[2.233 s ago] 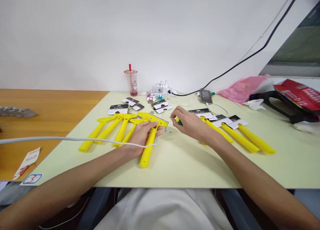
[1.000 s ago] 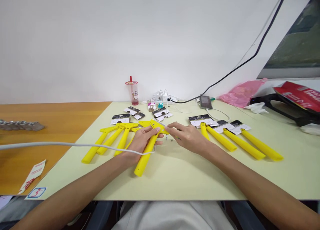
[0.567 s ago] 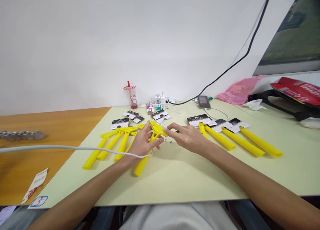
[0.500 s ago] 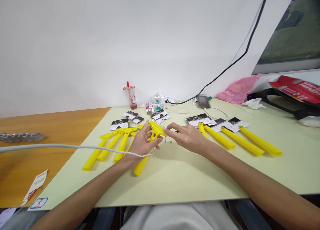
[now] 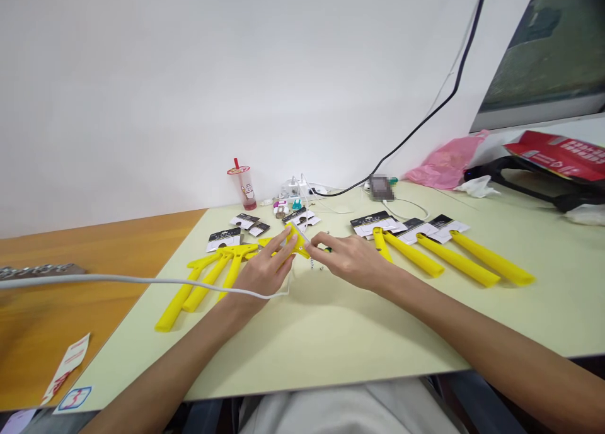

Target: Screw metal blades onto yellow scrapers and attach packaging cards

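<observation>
Wide-headed yellow plastic scraper (image 5: 299, 244) held aslant above pale green tabletop (image 5: 331, 339)

At left, long-handled yellow plastic scrapers (image 5: 206, 283) lie side by side, handles slanting toward the person. Next, the left hand (image 5: 265, 275) grips the held scraper, fingers laid across its head. The head's thin metal edge faces far right, running from far left to near right; the handle is hidden, so its long axis cannot be told. The right hand (image 5: 352, 257) bends its fingers to the head's right corner; whether they pinch cannot be told. Farther right, yellow tubular handles (image 5: 457, 259) point nearward and right.
</observation>
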{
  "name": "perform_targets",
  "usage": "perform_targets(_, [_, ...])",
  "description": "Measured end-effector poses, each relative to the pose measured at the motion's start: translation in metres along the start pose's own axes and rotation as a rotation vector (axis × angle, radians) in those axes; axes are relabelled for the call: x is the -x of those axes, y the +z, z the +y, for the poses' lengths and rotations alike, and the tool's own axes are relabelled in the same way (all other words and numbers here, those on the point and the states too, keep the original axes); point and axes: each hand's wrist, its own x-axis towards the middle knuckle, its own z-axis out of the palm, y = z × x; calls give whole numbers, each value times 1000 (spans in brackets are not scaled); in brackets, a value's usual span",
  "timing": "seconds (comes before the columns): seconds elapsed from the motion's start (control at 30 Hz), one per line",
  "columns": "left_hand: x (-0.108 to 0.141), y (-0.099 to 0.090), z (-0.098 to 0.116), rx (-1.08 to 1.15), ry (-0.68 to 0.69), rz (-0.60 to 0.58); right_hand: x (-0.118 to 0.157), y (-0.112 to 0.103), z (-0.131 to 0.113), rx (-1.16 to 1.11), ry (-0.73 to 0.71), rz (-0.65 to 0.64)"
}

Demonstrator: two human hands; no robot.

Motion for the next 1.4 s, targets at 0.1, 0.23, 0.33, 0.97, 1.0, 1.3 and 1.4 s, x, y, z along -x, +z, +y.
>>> perform_targets(0.1, [-1,-5,2,-52,36,-18,-1,-2,-1,-5,2,1])
perform_targets(0.23, [-1,-14,4,-117,88,-86,-2,-4,-3,-17,20,10])
perform_targets(0.33, [-3,-19,4,-168,119,-166,-2,-3,-2,-33,36,26])
perform_targets(0.97, [-58,-28,35,1131,-879,75,-10,-4,5,-331,387,250])
perform_targets(1.0, [-58,-29,35,1204,-935,79,-10,-4,5,-326,383,247])
perform_targets(1.3, [-47,-35,32,1413,-1061,194,-10,-3,4,-355,347,285])
perform_targets(1.4, [-43,-38,37,1383,-1057,168,-11,-5,3,-380,351,241])
